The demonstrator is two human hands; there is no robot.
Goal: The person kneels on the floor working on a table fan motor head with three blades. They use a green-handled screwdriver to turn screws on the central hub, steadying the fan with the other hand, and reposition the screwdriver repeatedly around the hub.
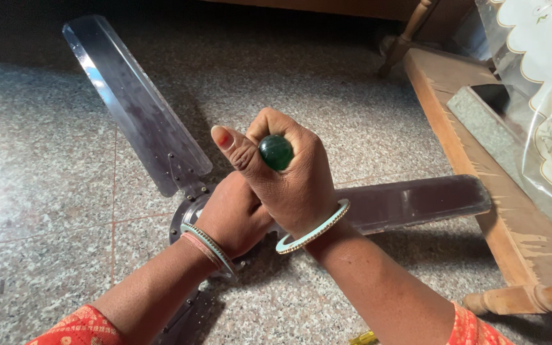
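Screwdriver (276,152), green-handled, is fisted in right hand (292,182) over ceiling fan (161,137) hub on granite floor (39,191). Left hand (234,214) is cupped on the hub, contents unseen. Blades at 11, 3, 6: probably thin, springy, sharp-edged; better held by the heavy hub.

Single head cam, you're looking steeply down at close range onto the granite floor (46,191); wooden furniture (474,160) runs along the right.

- Ceiling fan (186,220) lies on the floor (33,160); blades (135,102) at 11, 3 and 6 o'clock.
- Hands (289,182) over its hub.
- Wooden frame (474,166) at 2 o'clock.
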